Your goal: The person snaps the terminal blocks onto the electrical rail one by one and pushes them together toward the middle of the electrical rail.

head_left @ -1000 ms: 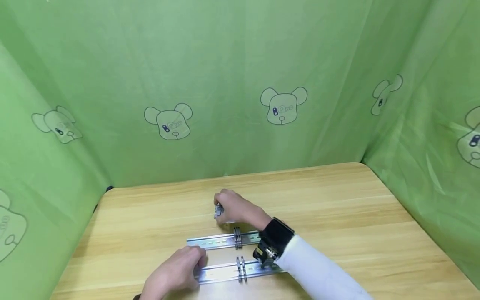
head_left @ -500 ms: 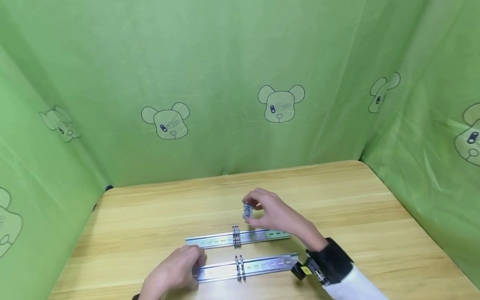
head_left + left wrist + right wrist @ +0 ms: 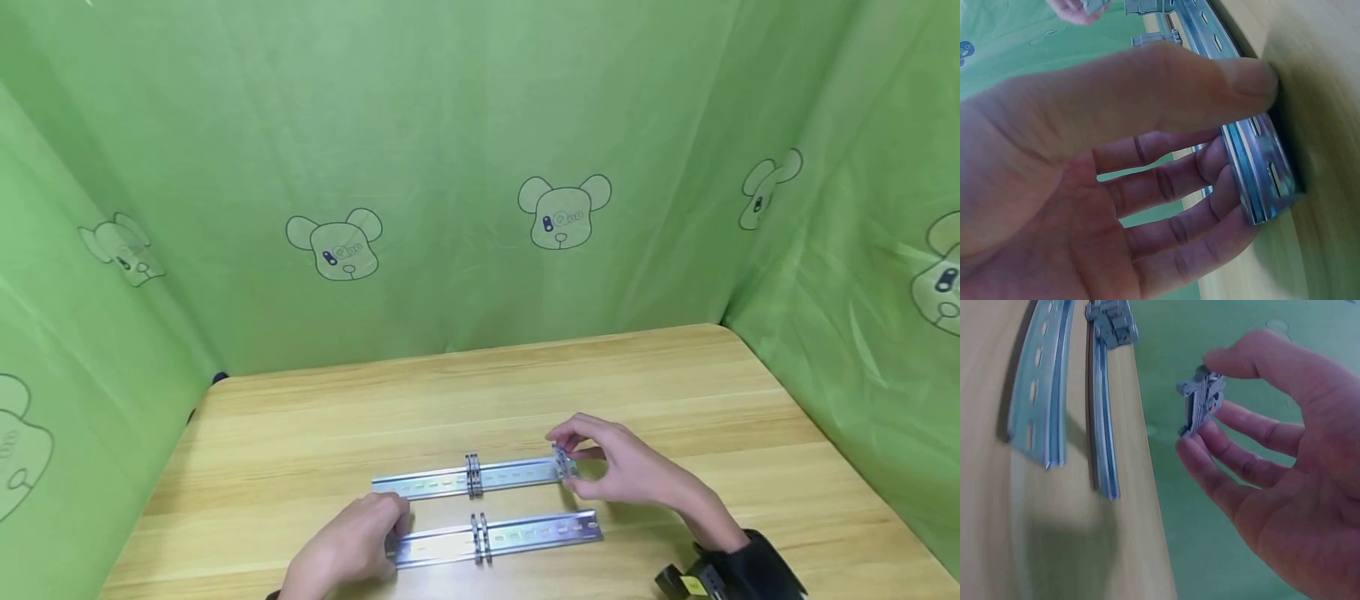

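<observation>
My left hand (image 3: 348, 537) grips the left end of the near slotted metal DIN rail (image 3: 540, 533). In the left wrist view, thumb and fingers lie on both sides of that rail (image 3: 1263, 169), and its end sticks out past them. Between thumb and fingertips, my right hand (image 3: 633, 467) pinches a small grey terminal block (image 3: 1202, 403). In the head view the block overlaps the right end of the far DIN rail (image 3: 517, 473); the right wrist view has it held apart from both rails. Slim terminal blocks (image 3: 473, 477) sit midway along the far rail, and others (image 3: 482, 537) on the near one.
Both rails lie roughly parallel on a wood-grain table (image 3: 315, 433). Behind it and along both sides hangs a green curtain (image 3: 450, 167) with bear-head prints. My right wrist wears a black strap with a camera (image 3: 693, 583).
My right hand, with the terminal block, has moved right and toward me, from behind the far rail to that rail's right end. The left hand stays on the near rail.
</observation>
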